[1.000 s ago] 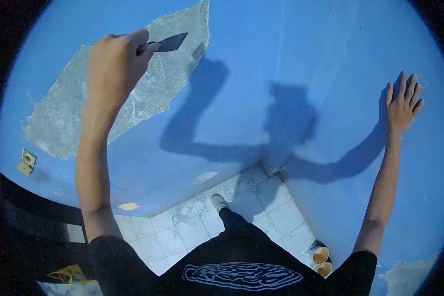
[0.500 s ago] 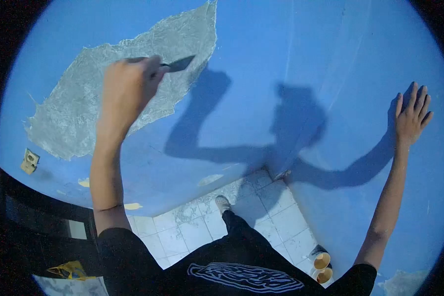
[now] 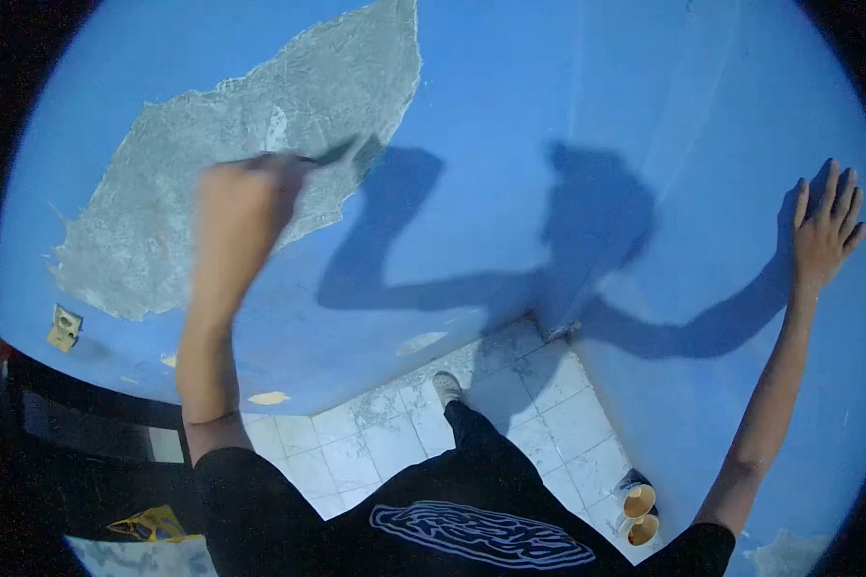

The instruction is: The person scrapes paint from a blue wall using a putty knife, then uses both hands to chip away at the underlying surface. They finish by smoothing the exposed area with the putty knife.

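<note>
While the left hand works lower, the right hand stays planted

As I compare my live view with the frames from the last second, the left hand stands out: it has come down across the rough grey patch of bared wall, from near its upper part to about its middle. Its fingers are closed around the handle of a scraper with a dark, flat blade, which points towards the patch's right edge. Both are blurred, and I cannot tell whether the blade touches the wall. A pale streak now shows on the patch, in a spot the hand hid from me in both earlier frames.

The right hand holds nothing; open and flat, fingers slightly spread, it rests on the smooth blue-painted wall on the far side of the corner. It sits further right in my picture, but the corner has slid the same way, so most of that is the camera's shift.

Below, one foot in a pale shoe stays on the white tiled floor, and two round containers with tan insides remain beside the right wall.
</note>
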Tool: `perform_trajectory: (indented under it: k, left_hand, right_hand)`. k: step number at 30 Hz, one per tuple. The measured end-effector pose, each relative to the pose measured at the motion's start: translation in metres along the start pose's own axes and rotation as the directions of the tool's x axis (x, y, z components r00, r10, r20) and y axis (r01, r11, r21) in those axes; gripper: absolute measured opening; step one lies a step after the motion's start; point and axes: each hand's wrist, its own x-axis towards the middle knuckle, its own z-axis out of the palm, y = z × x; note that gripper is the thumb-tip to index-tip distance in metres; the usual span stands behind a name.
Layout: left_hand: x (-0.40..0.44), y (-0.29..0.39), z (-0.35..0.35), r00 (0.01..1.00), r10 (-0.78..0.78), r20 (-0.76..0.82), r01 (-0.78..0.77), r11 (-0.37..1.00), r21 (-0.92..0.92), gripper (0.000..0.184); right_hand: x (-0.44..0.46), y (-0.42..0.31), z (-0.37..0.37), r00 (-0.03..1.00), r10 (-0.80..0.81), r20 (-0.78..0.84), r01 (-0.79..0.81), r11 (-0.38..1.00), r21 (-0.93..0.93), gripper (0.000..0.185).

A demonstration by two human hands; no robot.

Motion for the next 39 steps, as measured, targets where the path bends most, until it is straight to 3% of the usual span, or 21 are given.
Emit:
perform_trajectory:
  k: [2, 3, 4, 6, 8, 10, 13, 15, 18, 22, 24, 25, 26, 27, 28, 30, 32, 35, 37, 38, 39]
  left_hand:
    - [-0.027, -0.029, 0.079, 0.899, 0.138, 0.415, -0.209, 0.969, 0.131, 0.006]
    - [-0.037, -0.028, 0.099, 0.801, 0.175, 0.572, -0.324, 0.931, 0.17, 0.011]
    - [-0.04, -0.025, 0.094, 0.806, 0.165, 0.568, -0.319, 0.93, 0.182, 0.011]
    - [-0.043, -0.018, 0.078, 0.922, 0.273, 0.273, -0.304, 0.949, 0.078, 0.006]
    - [-0.029, -0.004, 0.021, 0.985, 0.102, 0.142, -0.108, 0.994, 0.032, 0.007]
    - [-0.018, 0.011, -0.023, 0.989, -0.037, 0.143, 0.012, 0.985, 0.173, 0.008]
    - [-0.026, -0.012, 0.018, 0.972, 0.116, 0.204, -0.157, 0.967, 0.201, 0.007]
    - [-0.054, -0.03, 0.083, 0.79, 0.194, 0.582, -0.341, 0.927, 0.154, 0.01]
    - [-0.072, -0.018, 0.09, 0.71, 0.243, 0.661, -0.404, 0.909, 0.1, 0.008]
    - [-0.038, 0.006, -0.006, 0.961, 0.124, 0.247, -0.158, 0.98, 0.122, 0.011]
    - [-0.037, 0.006, -0.007, 0.955, 0.126, 0.267, -0.173, 0.972, 0.158, 0.012]
    - [-0.036, 0.004, -0.008, 0.949, 0.132, 0.286, -0.194, 0.961, 0.199, 0.014]
    - [-0.042, -0.006, 0.022, 0.918, 0.224, 0.329, -0.324, 0.9, 0.292, 0.012]
    - [-0.048, -0.003, 0.028, 0.91, 0.185, 0.37, -0.304, 0.906, 0.295, 0.013]
    - [-0.05, 0.0, 0.03, 0.9, 0.151, 0.409, -0.289, 0.909, 0.3, 0.013]
    - [-0.046, -0.001, 0.02, 0.872, 0.147, 0.466, -0.297, 0.917, 0.267, 0.012]
    - [-0.045, 0.002, -0.002, 0.849, 0.133, 0.512, -0.292, 0.925, 0.244, 0.01]
    - [-0.04, 0.011, -0.038, 0.963, 0.009, 0.269, -0.069, 0.974, 0.215, 0.007]
    - [-0.057, -0.016, 0.017, 0.96, 0.098, 0.264, -0.168, 0.95, 0.262, 0.006]
    - [-0.062, -0.026, 0.036, 0.947, 0.187, 0.262, -0.265, 0.915, 0.304, 0.008]
    - [-0.064, -0.019, 0.035, 0.937, 0.086, 0.339, -0.2, 0.927, 0.317, 0.009]
  right_hand:
    - [0.003, 0.002, -0.032, 0.991, 0.015, 0.133, 0.0, 0.994, -0.11, 0.056]
    - [0.001, 0.001, -0.017, 0.998, 0.006, 0.067, 0.001, 0.995, -0.099, 0.055]
    - [0.002, 0.001, -0.016, 0.998, 0.014, 0.061, -0.008, 0.996, -0.089, 0.055]
    - [0.001, 0.003, -0.013, 0.998, -0.004, 0.057, 0.008, 0.998, -0.07, 0.054]
    - [-0.002, 0.001, 0.007, 1.0, -0.004, -0.001, 0.004, 0.998, -0.064, 0.054]
    - [0.0, 0.0, 0.007, 0.997, -0.003, -0.076, 0.0, 0.999, -0.046, 0.053]
    - [0.001, -0.001, -0.014, 1.0, -0.012, 0.003, 0.012, 0.99, -0.137, 0.054]
    - [0.001, -0.001, -0.018, 1.0, -0.003, 0.026, 0.007, 0.985, -0.173, 0.055]
    - [0.002, 0.001, -0.019, 0.999, -0.02, 0.046, 0.028, 0.986, -0.162, 0.054]
    - [0.004, 0.001, 0.028, 0.999, -0.035, -0.018, 0.032, 0.989, -0.147, 0.053]
    - [0.005, 0.001, 0.077, 0.957, -0.026, -0.289, 0.09, 0.974, 0.21, 0.058]
    - [0.004, -0.002, 0.075, 0.958, -0.025, -0.284, 0.089, 0.973, 0.213, 0.058]
    - [0.002, -0.004, 0.072, 0.916, 0.041, -0.4, 0.146, 0.893, 0.425, 0.058]
    - [0.001, -0.005, 0.068, 0.861, 0.129, -0.492, 0.231, 0.763, 0.604, 0.058]
    - [0.0, -0.003, 0.062, 0.864, 0.125, -0.487, 0.232, 0.761, 0.606, 0.058]
    - [0.003, 0.0, 0.047, 0.921, -0.016, -0.388, 0.187, 0.894, 0.407, 0.066]
    - [0.003, -0.001, 0.048, 0.908, -0.021, -0.419, 0.201, 0.898, 0.391, 0.066]
    - [0.002, 0.0, 0.048, 0.903, -0.02, -0.43, 0.194, 0.91, 0.366, 0.066]
    - [0.001, 0.002, 0.037, 0.904, -0.021, -0.426, 0.194, 0.911, 0.365, 0.066]
    - [-0.001, 0.004, 0.017, 0.954, -0.048, -0.296, 0.101, 0.981, 0.164, 0.058]
    - [-0.002, 0.006, 0.006, 0.986, -0.048, -0.162, 0.039, 0.998, -0.056, 0.052]
